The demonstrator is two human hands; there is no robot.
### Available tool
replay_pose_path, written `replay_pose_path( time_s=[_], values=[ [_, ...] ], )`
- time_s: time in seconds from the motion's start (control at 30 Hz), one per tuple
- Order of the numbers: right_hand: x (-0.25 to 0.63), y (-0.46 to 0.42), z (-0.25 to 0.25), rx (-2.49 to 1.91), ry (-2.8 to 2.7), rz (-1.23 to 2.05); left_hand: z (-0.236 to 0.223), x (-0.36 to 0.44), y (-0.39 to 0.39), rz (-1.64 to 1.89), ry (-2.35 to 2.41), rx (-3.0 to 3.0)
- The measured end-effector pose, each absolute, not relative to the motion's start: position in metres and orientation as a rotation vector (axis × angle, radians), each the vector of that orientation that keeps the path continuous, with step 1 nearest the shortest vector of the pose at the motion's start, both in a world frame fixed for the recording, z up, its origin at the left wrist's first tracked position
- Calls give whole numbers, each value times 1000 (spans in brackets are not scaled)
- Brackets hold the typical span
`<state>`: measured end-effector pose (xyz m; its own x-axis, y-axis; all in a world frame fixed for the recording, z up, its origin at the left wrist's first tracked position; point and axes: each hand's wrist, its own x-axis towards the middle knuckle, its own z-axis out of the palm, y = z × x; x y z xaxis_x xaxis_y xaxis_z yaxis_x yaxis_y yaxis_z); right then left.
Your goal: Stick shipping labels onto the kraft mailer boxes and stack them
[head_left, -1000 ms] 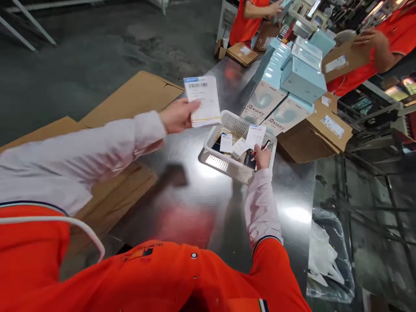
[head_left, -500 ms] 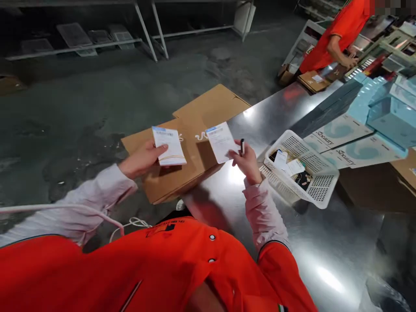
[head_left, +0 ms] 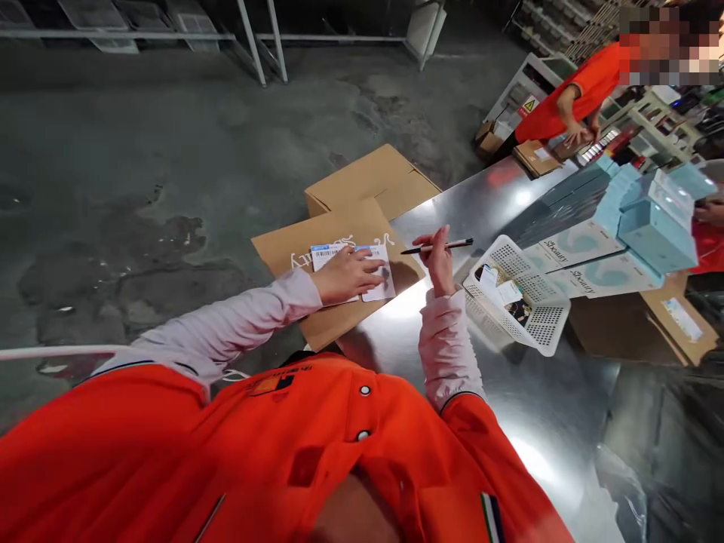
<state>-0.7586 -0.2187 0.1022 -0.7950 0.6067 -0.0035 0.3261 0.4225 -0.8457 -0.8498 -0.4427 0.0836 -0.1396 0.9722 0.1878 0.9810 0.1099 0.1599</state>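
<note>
My left hand (head_left: 348, 275) lies flat on two white printed cards with blue-topped barcode strips, the nearer-left card (head_left: 325, 258) and the right card (head_left: 380, 285). Its fingers cover their middles. Both cards rest on a flattened cardboard box (head_left: 362, 226) at the steel table's edge. My right hand (head_left: 440, 265) stands just to the right, pinching a black pen (head_left: 438, 246) held roughly level. A white plastic mesh basket (head_left: 512, 298) sits right of that hand, holding small cards and dark packets.
The steel table (head_left: 492, 188) carries stacks of pale blue boxes (head_left: 656, 222) and flat printed "Sbeauty" cartons (head_left: 582, 249). A co-worker in an orange shirt (head_left: 571, 105) handles items at the upper right. Another cardboard box (head_left: 373, 177) lies behind mine, on the concrete floor.
Both cards have gone from my hands onto the cardboard under my left hand. My right hand now holds only the pen, and the view has swung left, shifting the basket rightward.
</note>
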Motion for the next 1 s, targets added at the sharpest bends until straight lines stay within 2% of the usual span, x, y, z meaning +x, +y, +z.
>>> replay_pose_path(
  time_s=[0.1, 0.17, 0.4, 0.53, 1.0],
  values=[
    [-760, -233, 85, -906, -2240, 1610, 69, -852, -433, -337, -2337, -1993],
    [-764, -246, 74, -944, -2228, 1658, 64, -853, -434, -371, -2374, -1905],
    [-787, -258, 53, -780, -2399, 1205, 60, -852, -439, -529, -2398, -1847],
    [-787, -254, 44, -831, -2448, 986, 60, -851, -438, -551, -2421, -1858],
    [-789, -253, 38, -802, -2490, 949, 57, -851, -439, -640, -2469, -1869]
  ],
)
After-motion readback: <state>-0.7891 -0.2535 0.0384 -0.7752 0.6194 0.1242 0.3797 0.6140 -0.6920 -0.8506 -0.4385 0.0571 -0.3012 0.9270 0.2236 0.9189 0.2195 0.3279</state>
